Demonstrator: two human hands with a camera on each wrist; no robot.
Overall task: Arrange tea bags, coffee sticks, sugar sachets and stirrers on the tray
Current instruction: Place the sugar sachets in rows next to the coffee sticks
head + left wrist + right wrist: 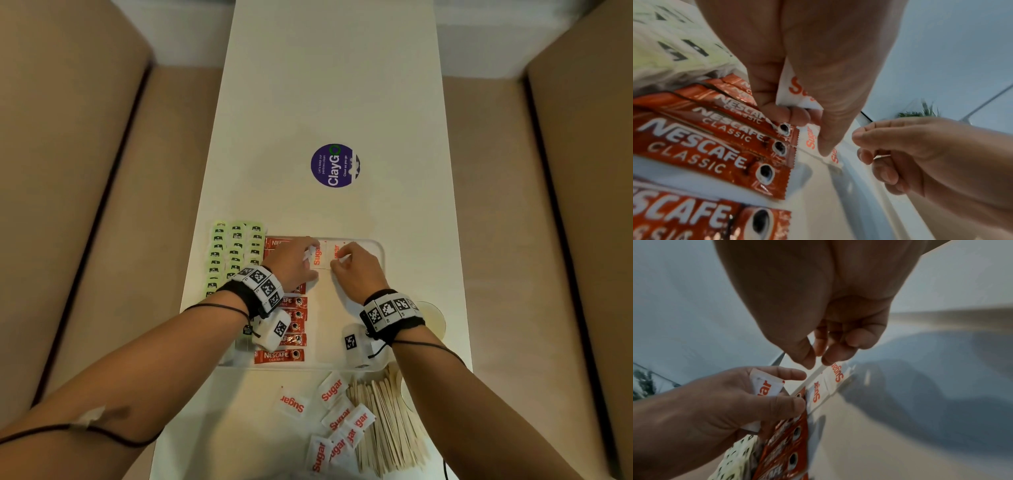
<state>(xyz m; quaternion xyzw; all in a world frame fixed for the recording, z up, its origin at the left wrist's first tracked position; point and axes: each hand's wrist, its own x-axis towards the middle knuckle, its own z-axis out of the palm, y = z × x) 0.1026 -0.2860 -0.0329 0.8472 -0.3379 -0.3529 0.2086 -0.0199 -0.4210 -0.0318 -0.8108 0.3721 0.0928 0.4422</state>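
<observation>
My left hand (310,258) reaches over the far part of the white tray (378,248) and grips spare sugar sachets (795,88) in its palm, while one finger presses a sachet lying on the tray. My right hand (337,260) pinches another sugar sachet (818,374) by its edge, right beside two sachets (816,391) laid flat at the tray's far end. Red coffee sticks (279,356) lie in a column down the tray's left part. Green tea bags (236,246) sit in rows to their left. More sugar sachets (332,394) and wooden stirrers (387,428) lie on the table near me.
The narrow white table (325,85) carries a round purple sticker (335,165) beyond the tray. A pale round disc (433,322) sits right of the tray, behind my right wrist. Beige cushioned seats (68,205) flank the table on both sides.
</observation>
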